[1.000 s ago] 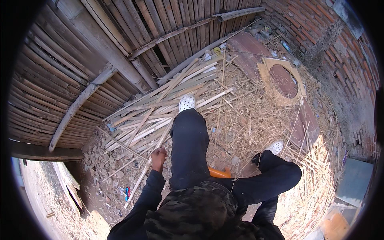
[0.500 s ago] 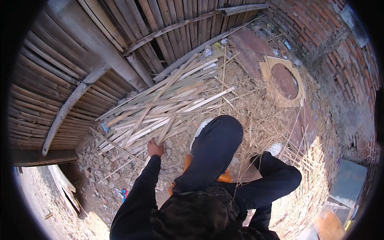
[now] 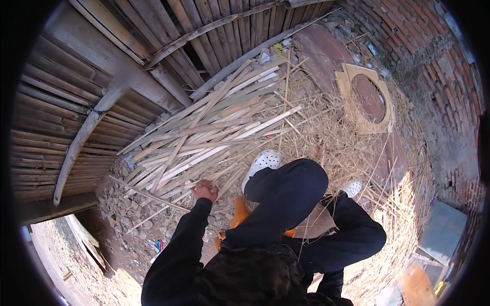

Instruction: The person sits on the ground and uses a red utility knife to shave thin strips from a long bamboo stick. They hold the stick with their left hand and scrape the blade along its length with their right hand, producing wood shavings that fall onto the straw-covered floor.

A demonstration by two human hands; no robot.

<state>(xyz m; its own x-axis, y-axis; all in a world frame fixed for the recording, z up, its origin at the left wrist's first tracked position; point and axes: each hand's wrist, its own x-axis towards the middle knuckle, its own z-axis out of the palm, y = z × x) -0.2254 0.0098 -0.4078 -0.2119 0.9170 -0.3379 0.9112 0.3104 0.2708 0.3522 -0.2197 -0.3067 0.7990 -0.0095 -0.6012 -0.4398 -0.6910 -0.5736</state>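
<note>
Seated person on an orange stool (image 3: 239, 213), dark trousers, white perforated clogs: left clog (image 3: 262, 163) raised near the pile, right clog (image 3: 352, 188) down in the straw. Ahead lies a loose heap of split bamboo strips (image 3: 204, 137), pale and long, fanned out from lower left to upper right, resting on rubble (image 3: 127, 214) and dry straw (image 3: 332, 137). A bamboo-slat fence (image 3: 102, 66) with a curved rail runs behind the heap and closes off the whole left and top side; a brick wall (image 3: 439, 66) closes the right. Flat on the ground by the wall: a wooden board with a round cutout (image 3: 347, 84) on a reddish sheet. A grey slab (image 3: 441, 229) sits lower right. The left hand (image 3: 205, 191) is down at the near end of the strips, fingers curled over the strip ends, knuckles up; it touches them, but whether it has actually closed around one I cannot tell (palm side hidden). Right hand not visible, hidden behind the torso and raised knee. The raised left leg sits just beside the left hand and blocks the way to the right part of the heap. Open room is limited: a patch of bare rubble left of the hand, a dirt strip (image 3: 76, 265) at lower left beyond the fence base, straw ground to the right of the legs.
</note>
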